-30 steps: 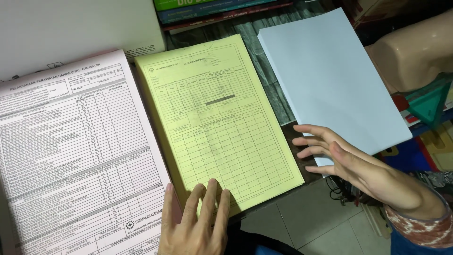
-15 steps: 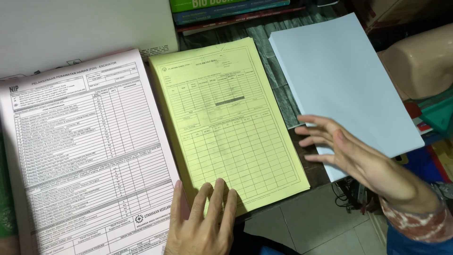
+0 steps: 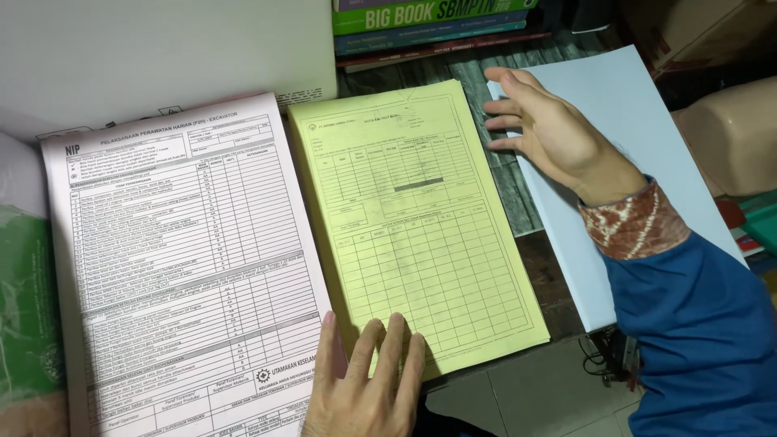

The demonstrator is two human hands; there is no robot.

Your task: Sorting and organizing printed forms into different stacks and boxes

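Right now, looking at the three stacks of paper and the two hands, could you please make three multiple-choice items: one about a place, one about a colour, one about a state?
1. Where does the left hand lie?
A. on the near edge of the yellow printed form stack
B. on the books at the back
C. on the plain pale blue paper stack

2. What colour is the middle stack?
A. green
B. yellow
C. red

3. How is the right hand held?
A. closed in a fist
B. gripping a pen
C. open, fingers spread, at the far left edge of the pale blue stack

Answers:
1 A: its fingers rest flat on the lower edge of the yellow sheet.
2 B: it lies between the pinkish-white printed form stack and the pale blue one.
3 C: the fingers are stretched apart and no tool is in it.
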